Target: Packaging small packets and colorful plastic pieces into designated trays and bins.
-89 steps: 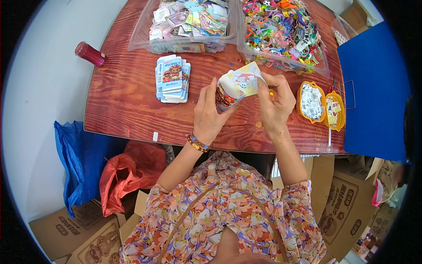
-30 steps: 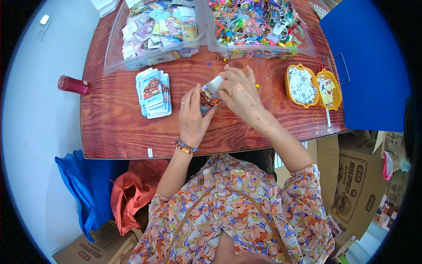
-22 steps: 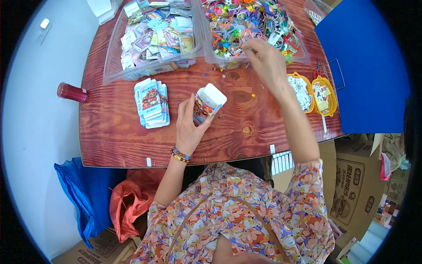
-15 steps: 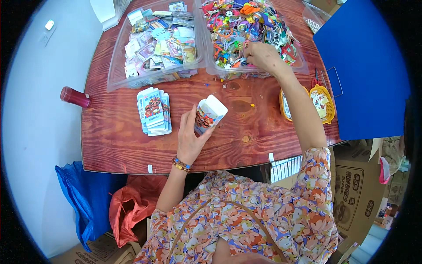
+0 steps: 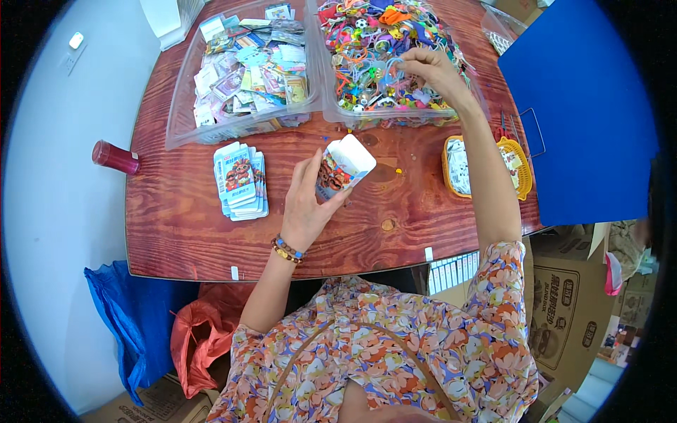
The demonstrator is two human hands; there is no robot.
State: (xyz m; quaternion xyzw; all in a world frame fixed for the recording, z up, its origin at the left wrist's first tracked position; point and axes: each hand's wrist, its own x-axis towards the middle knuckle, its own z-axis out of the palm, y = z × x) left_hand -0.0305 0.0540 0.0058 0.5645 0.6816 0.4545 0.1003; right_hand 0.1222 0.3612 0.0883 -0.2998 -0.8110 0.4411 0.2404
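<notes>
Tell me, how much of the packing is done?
Done: a small stack of filled packets lies on the wooden table. In hand: the left hand holds one open packet, mouth up, while the right hand reaches into the clear bin of colourful small toys. Left: the bin of flat packets looks well stocked, so probably lots remain.
</notes>
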